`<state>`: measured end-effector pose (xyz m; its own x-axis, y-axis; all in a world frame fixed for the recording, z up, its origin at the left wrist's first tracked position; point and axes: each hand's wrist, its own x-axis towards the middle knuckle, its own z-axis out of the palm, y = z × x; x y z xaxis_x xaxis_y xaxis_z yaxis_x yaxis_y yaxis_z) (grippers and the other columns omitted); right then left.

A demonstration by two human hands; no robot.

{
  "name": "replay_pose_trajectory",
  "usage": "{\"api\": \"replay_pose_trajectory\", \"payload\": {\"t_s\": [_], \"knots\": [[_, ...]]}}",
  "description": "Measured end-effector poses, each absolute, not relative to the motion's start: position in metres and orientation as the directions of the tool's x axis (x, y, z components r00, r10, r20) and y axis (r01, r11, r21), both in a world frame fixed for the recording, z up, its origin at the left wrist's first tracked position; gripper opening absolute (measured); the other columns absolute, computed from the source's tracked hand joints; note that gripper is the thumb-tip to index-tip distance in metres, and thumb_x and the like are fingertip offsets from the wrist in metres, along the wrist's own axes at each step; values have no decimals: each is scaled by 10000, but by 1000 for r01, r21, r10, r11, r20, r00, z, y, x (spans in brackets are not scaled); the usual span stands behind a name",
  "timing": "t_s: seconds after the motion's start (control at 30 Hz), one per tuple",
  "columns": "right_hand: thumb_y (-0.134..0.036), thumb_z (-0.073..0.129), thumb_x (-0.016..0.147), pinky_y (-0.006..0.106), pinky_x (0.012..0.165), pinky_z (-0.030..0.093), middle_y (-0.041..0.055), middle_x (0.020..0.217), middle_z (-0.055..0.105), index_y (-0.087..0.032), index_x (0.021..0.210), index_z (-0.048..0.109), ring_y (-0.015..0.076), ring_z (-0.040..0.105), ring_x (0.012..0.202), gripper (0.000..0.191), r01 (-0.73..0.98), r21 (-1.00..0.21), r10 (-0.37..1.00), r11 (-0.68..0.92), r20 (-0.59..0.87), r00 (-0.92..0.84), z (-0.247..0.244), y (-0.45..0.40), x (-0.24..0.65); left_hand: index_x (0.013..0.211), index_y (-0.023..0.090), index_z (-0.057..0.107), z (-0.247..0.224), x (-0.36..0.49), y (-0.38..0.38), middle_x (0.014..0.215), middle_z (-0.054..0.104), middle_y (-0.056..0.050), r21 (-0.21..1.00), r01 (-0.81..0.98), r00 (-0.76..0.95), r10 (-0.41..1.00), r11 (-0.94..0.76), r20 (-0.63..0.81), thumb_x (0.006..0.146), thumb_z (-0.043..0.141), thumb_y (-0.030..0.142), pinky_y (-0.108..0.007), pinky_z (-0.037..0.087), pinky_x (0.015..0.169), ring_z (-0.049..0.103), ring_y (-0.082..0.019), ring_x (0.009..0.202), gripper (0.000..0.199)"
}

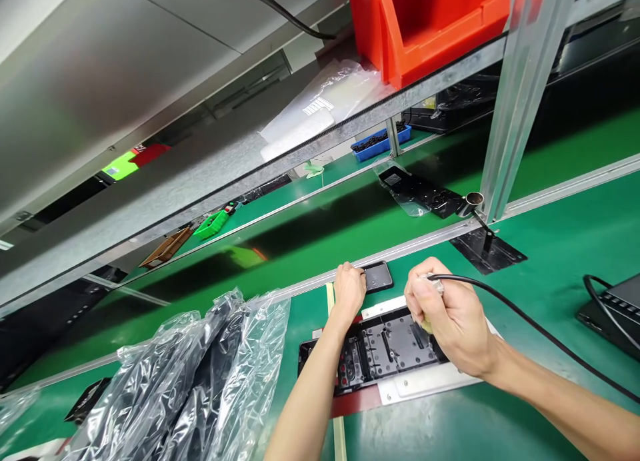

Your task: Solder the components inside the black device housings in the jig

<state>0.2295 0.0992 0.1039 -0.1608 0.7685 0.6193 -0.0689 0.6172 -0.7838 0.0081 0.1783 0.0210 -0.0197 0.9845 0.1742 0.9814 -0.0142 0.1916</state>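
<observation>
My right hand [447, 318] is wrapped round a corded electric screwdriver [434, 284], mostly hidden in the fist, and holds it upright over the right part of a black plastic housing [395, 344]. A black cable [525, 321] runs from the tool's top to the right. The housing lies open side up between pale metal plates [430, 384] of a fixture. My left hand [350, 289] is at the left end of a small black tray [379, 276], fingers bent together; what they pinch, if anything, is hidden. My left forearm covers part of the housing.
Plastic-wrapped black parts [200, 374] are piled at the left. Beyond the metal rail [310, 284] a bagged black part [420, 191] lies on green surface. A red bin [430, 34] stands on the overhead shelf. A metal post [525, 101] rises at the right, near a small cup-ended stand [475, 201].
</observation>
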Motion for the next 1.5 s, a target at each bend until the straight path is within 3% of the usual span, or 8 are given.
{"api": "replay_pose_trajectory", "payload": {"t_s": [0.2,0.37,0.53,0.7,0.9,1.03,1.2,1.5], "knots": [[-275,422,1110,266,481,371,55,818,539,-211,677,506,133,533,712,445,-39,-764,753,644,642,-148,108,98,229,786,144,669,14,5,182,908,639,-96,218,976,-65,977,20,201,962,591,140,-426,483,909,598,-248,964,193],[-281,428,1111,279,545,413,46,816,556,-213,681,507,133,537,713,442,-8,-768,758,640,634,-151,106,98,230,751,150,658,16,5,181,914,644,-100,305,952,-55,976,-11,209,887,626,76,-425,475,924,599,-264,991,158],[-301,420,1111,291,520,409,44,804,546,-213,686,519,138,545,677,445,-1,-779,770,627,621,-147,106,99,229,760,173,670,40,10,173,1006,688,-129,483,875,-123,961,-13,248,857,626,92,-435,453,973,605,-302,1085,134],[-319,414,1112,298,530,420,33,719,529,-222,666,503,149,522,643,465,22,-768,762,640,631,-146,109,99,229,785,189,686,69,17,138,849,750,-46,735,679,-174,971,-2,163,883,643,211,-337,499,834,681,-210,851,110],[-291,431,1108,318,618,436,31,687,528,-231,659,500,174,557,728,458,8,-741,735,672,664,-138,109,100,229,937,162,767,75,25,75,913,779,-67,917,398,-112,993,10,37,863,744,403,-292,531,763,693,-186,829,254],[-253,442,1105,330,684,438,20,667,532,-230,649,502,168,558,742,461,7,-717,711,697,689,-136,110,99,228,911,159,784,65,25,52,911,786,-70,961,274,-91,996,45,-20,859,768,459,-301,551,823,704,-188,848,305],[-261,435,1111,320,643,431,15,685,516,-227,657,513,151,525,683,462,11,-735,728,678,669,-148,110,99,230,924,163,795,55,23,46,900,788,-64,975,214,-94,995,63,-43,868,777,436,-299,556,844,714,-188,856,279],[-298,449,1110,273,510,406,44,826,549,-206,686,526,120,553,677,441,-12,-774,764,633,628,-151,108,100,229,974,170,776,43,21,40,938,767,-60,917,398,-94,994,-15,57,985,671,379,-305,524,791,684,-190,851,234]]}}
